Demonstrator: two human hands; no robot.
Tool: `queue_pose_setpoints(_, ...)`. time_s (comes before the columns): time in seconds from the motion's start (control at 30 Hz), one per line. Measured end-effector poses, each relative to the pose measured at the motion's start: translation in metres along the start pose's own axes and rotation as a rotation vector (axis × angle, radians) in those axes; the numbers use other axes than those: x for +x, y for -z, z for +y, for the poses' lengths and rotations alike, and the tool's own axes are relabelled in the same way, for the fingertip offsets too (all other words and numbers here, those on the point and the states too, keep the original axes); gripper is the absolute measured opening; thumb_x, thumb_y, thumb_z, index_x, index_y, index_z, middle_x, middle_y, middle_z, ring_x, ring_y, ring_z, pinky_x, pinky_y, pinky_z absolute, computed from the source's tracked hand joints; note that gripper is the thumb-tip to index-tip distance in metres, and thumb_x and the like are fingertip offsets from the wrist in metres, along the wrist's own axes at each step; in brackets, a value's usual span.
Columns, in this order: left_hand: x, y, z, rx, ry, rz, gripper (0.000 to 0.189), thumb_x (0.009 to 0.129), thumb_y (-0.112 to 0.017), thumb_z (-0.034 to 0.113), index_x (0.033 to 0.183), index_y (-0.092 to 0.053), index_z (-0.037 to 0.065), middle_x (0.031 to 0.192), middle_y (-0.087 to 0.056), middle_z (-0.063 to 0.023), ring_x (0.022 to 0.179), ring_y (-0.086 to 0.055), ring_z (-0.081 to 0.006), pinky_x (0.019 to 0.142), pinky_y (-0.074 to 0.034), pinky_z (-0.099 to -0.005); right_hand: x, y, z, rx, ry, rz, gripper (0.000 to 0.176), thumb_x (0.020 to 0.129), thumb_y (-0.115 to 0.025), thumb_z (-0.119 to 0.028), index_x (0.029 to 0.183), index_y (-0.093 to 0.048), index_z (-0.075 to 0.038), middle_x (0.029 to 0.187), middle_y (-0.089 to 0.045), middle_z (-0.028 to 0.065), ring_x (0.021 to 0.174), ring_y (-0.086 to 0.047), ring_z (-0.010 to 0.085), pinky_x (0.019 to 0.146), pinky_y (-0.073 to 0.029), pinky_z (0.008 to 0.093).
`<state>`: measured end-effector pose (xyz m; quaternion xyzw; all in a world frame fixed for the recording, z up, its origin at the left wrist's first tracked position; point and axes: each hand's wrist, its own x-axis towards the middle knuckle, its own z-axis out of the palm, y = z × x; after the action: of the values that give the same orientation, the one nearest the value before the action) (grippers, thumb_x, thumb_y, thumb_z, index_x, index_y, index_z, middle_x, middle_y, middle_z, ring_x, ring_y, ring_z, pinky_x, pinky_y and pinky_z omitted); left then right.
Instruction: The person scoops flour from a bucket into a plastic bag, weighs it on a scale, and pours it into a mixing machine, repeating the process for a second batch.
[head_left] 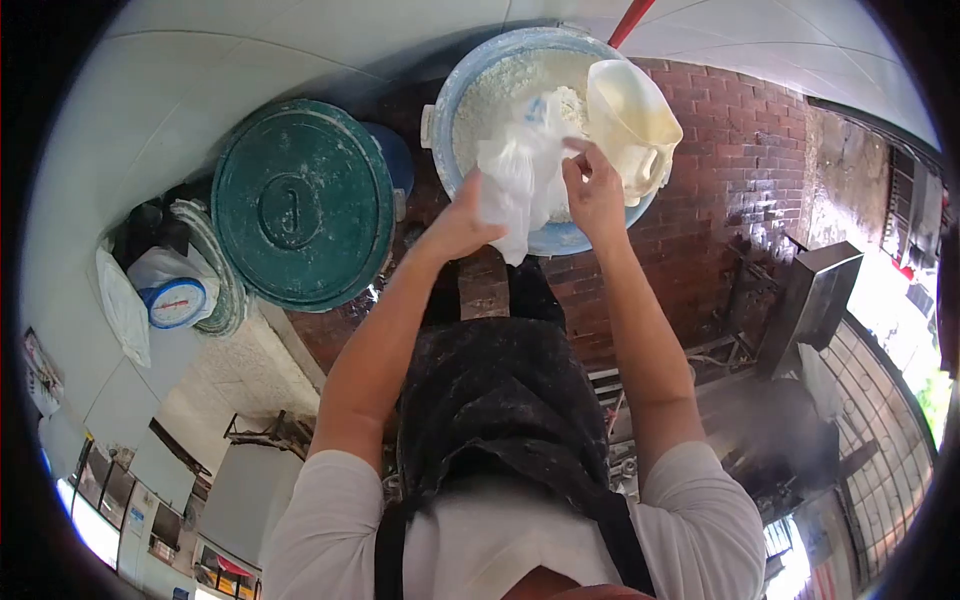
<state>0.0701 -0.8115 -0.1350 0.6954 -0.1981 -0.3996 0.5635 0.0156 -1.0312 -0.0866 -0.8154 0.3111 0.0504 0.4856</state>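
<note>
A blue tub on the floor holds white powder. Over its front part a translucent plastic bag hangs between my hands. My left hand is at the bag's left side, its thumb and fingers spread against the plastic. On the right, my right hand has its fingers bent close together at the bag's edge, pinching it. A cream plastic jug leans inside the tub at the right, just beyond my right hand. Some of the bag is blurred.
Left of the tub stands a large container with a green lid. Farther left is a round scale beside plastic bags. A red handle rises behind the tub. Brick floor and a metal stand lie to the right.
</note>
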Motion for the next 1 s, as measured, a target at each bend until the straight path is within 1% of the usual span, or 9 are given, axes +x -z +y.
queue_pose_setpoints(0.03, -0.005, 0.016, -0.01, 0.087, 0.079, -0.065, 0.12, 0.07, -0.084, 0.021, 0.155, -0.003, -0.003, 0.157, -0.023, -0.0257, 0.146, -0.027, -0.0307, 0.116, -0.026, -0.0381, -0.002, -0.004, 0.006, -0.004, 0.064, 0.022, 0.028, 0.09, -0.063, -0.007, 0.117, -0.061, -0.001, 0.098, -0.068, 0.0162, 0.09, -0.067, 0.0219, 0.082, -0.051, 0.0328)
queue_pose_setpoints(0.17, 0.021, 0.015, 0.027, -0.219, 0.199, 0.291, 0.122, 0.073, -0.085, 0.032, 0.154, -0.001, -0.003, 0.152, -0.033, -0.0283, 0.142, -0.035, -0.0311, 0.114, -0.031, -0.0389, -0.013, -0.035, 0.015, 0.151, 0.294, 0.091, 0.013, 0.084, -0.061, 0.001, 0.095, -0.068, -0.002, 0.084, -0.066, 0.0156, 0.075, -0.066, 0.0278, 0.071, -0.052, 0.0372)
queue_pose_setpoints(0.3, 0.119, 0.017, 0.018, 0.09, 0.286, 0.666, 0.09, 0.076, -0.079, 0.044, 0.141, -0.04, -0.003, 0.134, -0.056, -0.024, 0.12, -0.057, -0.0338, 0.101, -0.044, -0.0421, -0.001, -0.061, 0.021, 0.021, 0.408, -0.002, 0.018, 0.081, -0.059, 0.004, 0.096, -0.067, -0.003, 0.084, -0.062, 0.0164, 0.081, -0.062, 0.0337, 0.074, -0.051, 0.0418)
queue_pose_setpoints(0.43, 0.169, 0.044, -0.008, 0.15, 0.375, 0.292, 0.058, 0.08, -0.076, 0.04, 0.119, -0.059, 0.0, 0.131, -0.058, -0.0189, 0.113, -0.061, -0.0317, 0.095, -0.047, -0.0417, 0.014, -0.043, 0.006, -0.052, 0.402, 0.122, 0.024, 0.079, -0.059, 0.006, 0.099, -0.066, -0.005, 0.089, -0.063, 0.0163, 0.087, -0.062, 0.0356, 0.079, -0.05, 0.0437)
queue_pose_setpoints(0.53, 0.138, 0.04, 0.059, 0.368, -0.125, 0.503, 0.039, 0.086, -0.072, 0.032, 0.108, -0.063, 0.001, 0.121, -0.062, -0.013, 0.104, -0.063, -0.0263, 0.09, -0.049, -0.0378, 0.011, -0.012, -0.042, -0.052, 0.571, 0.347, 0.033, 0.076, -0.059, 0.008, 0.105, -0.064, -0.005, 0.097, -0.064, 0.0141, 0.096, -0.061, 0.0359, 0.087, -0.049, 0.0434)
queue_pose_setpoints(0.73, 0.031, 0.054, 0.142, -0.406, -0.261, 0.344, 0.031, 0.088, -0.072, 0.024, 0.104, -0.06, 0.0, 0.109, -0.062, -0.011, 0.1, -0.06, -0.0184, 0.089, -0.047, -0.0306, 0.012, 0.002, -0.052, -0.326, 0.785, 0.044, 0.038, 0.069, -0.053, 0.014, 0.1, -0.062, -0.006, 0.099, -0.067, 0.0131, 0.105, -0.063, 0.0327, 0.111, -0.037, 0.0539)
queue_pose_setpoints(0.83, 0.002, 0.061, 0.15, -0.315, -0.202, 0.402, 0.028, 0.088, -0.072, 0.023, 0.103, -0.061, 0.001, 0.103, -0.064, -0.0103, 0.102, -0.059, -0.018, 0.09, -0.047, -0.0319, 0.003, 0.012, -0.042, -0.573, 0.407, -0.317, 0.029, 0.072, -0.057, 0.006, 0.098, -0.063, -0.005, 0.09, -0.069, 0.0128, 0.093, -0.065, 0.0346, 0.1, -0.044, 0.0505)
queue_pose_setpoints(0.9, -0.011, 0.064, 0.15, 0.458, 0.086, 0.291, 0.027, 0.09, -0.071, 0.022, 0.103, -0.062, 0.0, 0.093, -0.066, -0.0091, 0.095, -0.062, -0.0206, 0.085, -0.049, -0.0357, -0.01, 0.01, -0.065, -0.374, 0.511, -0.156, 0.027, 0.072, -0.059, 0.003, 0.098, -0.064, -0.005, 0.093, -0.069, 0.0137, 0.094, -0.065, 0.0351, 0.098, -0.044, 0.0501)
queue_pose_setpoints(1.0, -0.024, 0.061, 0.14, 0.539, -0.172, 0.286, 0.029, 0.09, -0.07, 0.022, 0.104, -0.063, -0.002, 0.088, -0.067, -0.0097, 0.084, -0.064, -0.0222, 0.078, -0.052, -0.0376, 0.004, -0.018, -0.075, -0.16, 0.71, -0.097, 0.029, 0.074, -0.06, 0.0, 0.102, -0.065, -0.004, 0.1, -0.068, 0.0154, 0.1, -0.063, 0.0354, 0.094, -0.046, 0.0485)
